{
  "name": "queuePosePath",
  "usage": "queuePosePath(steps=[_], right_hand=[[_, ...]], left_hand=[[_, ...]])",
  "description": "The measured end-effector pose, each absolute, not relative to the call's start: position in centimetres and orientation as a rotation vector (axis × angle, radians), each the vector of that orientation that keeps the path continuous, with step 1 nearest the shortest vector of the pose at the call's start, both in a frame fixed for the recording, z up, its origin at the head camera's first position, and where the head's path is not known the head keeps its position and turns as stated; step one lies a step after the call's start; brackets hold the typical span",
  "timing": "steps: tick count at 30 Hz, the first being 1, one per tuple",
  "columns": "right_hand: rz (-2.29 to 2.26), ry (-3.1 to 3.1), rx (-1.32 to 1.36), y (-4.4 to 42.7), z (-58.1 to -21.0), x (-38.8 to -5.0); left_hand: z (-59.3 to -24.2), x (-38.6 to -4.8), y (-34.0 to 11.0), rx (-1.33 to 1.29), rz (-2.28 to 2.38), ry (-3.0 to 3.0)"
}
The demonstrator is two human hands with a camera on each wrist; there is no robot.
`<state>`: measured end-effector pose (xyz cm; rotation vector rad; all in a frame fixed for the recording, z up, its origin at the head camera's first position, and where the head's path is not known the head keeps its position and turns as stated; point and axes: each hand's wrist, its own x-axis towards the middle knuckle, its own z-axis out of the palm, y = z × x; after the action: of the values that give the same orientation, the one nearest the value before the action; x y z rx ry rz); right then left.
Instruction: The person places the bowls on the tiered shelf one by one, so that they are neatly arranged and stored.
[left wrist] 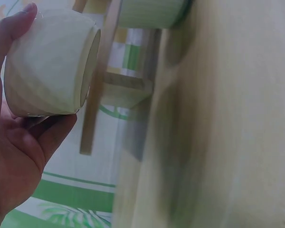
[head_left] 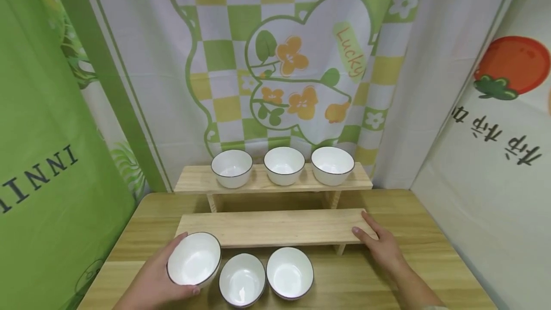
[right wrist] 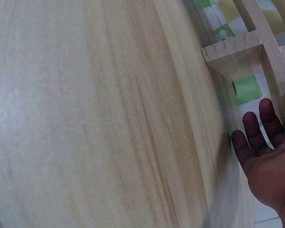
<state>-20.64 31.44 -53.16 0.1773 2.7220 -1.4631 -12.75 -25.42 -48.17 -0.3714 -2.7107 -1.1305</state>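
Note:
My left hand (head_left: 161, 271) holds a white bowl (head_left: 194, 258) with a dark rim by its side, raised in front of the lower shelf's left end. In the left wrist view the thumb and fingers curve round the bowl (left wrist: 50, 61). My right hand (head_left: 384, 249) rests at the right end of the lower wooden shelf (head_left: 275, 227), thumb and forefinger touching the board. The right wrist view shows its other fingers (right wrist: 252, 130) fairly straight and spread, below the board. Two more white bowls, one left (head_left: 242, 280) and one right (head_left: 290, 273), stand on the table before the shelf.
Behind, a higher wooden shelf (head_left: 198, 180) carries three white bowls: left (head_left: 232, 169), middle (head_left: 284, 165) and right (head_left: 333, 165). Both shelves stand on a wood-grain table (head_left: 413, 233). Printed curtains (head_left: 172, 85) hang behind and at both sides.

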Motion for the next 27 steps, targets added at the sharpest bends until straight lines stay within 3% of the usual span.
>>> queuePosePath(steps=[14,27], right_hand=[[-1.449,2.730,0.177,31.7,-53.1,-21.1],[-1.439,2.733,0.179,31.4,-53.0,-20.6]], left_hand=[[-45.6,-14.7,-22.6,-0.451,-1.210,-2.642],[-45.3,-16.9,-20.0,-0.556,-1.283,-2.604]])
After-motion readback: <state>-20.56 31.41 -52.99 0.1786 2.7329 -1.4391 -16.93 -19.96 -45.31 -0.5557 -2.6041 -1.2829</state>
